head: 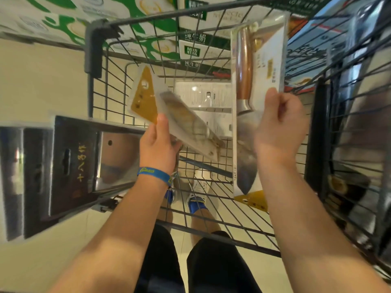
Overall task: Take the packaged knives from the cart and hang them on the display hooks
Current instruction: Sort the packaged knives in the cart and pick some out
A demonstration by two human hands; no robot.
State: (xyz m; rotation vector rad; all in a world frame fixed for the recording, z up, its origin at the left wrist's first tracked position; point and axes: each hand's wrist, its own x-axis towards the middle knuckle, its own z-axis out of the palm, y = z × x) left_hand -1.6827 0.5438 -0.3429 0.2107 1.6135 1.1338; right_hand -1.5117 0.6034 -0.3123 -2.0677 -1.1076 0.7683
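The task is at its first half. Both hands are over the wire cart (135,22), and each one holds one packaged knife.

The left hand (158,144), with a blue wristband (153,173), is in the middle of the frame. It grips the slanted knife pack (186,121) at its lower edge, thumb on the front and fingers behind. The orange card end of this pack points to the upper left.

The right hand (279,125), at centre right, has its fingers curled around the side edge of the tall knife pack (254,85). This pack stands nearly upright, with the wooden handle toward the top of the frame and the blade tip toward the bottom. The hand is a little blurred, so I cannot say exactly how the fingers lie.

Both packs are lifted clear of the cart bottom, so I judge the taking step done for these two. Hanging is not yet done.

More work is left: some flat white packs (203,96) lie in the cart, in the upper centre, between the two held packs. How many there are I cannot tell.

At the left edge of the frame there are dark cleaver packs (72,163) with hang slots. I think this is the display, but no hook shows clearly.
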